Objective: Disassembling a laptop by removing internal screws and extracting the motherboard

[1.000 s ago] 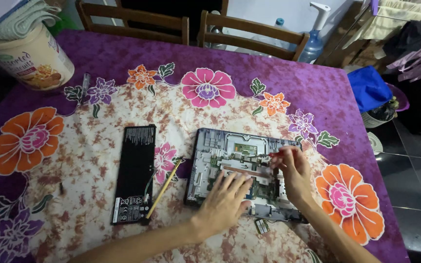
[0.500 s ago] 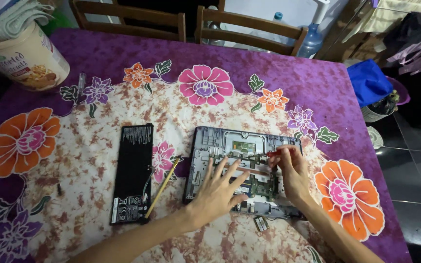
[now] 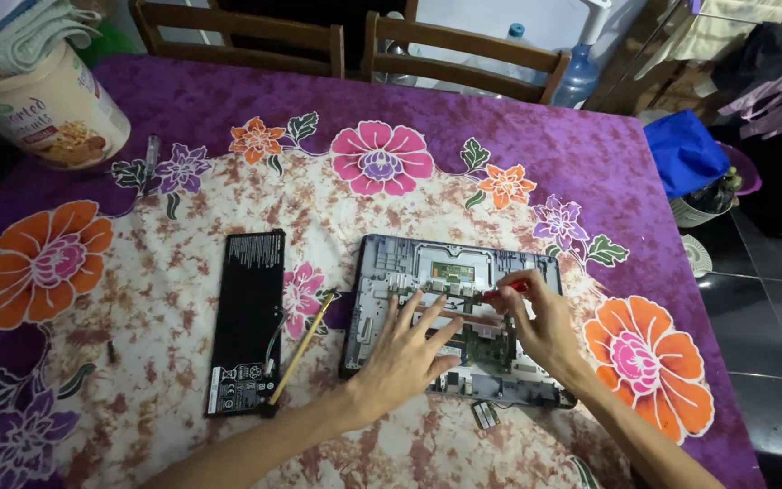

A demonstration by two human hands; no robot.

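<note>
one laptop (image 3: 459, 317), one battery (image 3: 246, 321), two chairs (image 3: 237, 36)

A single head-worn camera looks steeply down and forward over the counter (image 3: 590, 163) from the person's seat — near enough that both forearms enter from the bottom edge. It faces the far side, where two wooden chairs (image 3: 355, 41) stand at the top of the view — floor tiles show at the right.

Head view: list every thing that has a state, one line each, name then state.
Grey opened laptop base: cover off, green board exposed.
Flat black battery pack: out, lying flat beside it.
Red-handled screwdriver: pinched, tip on the board.
Left hand: spread flat, pressing the base.
Right hand: closed round the screwdriver.
</note>
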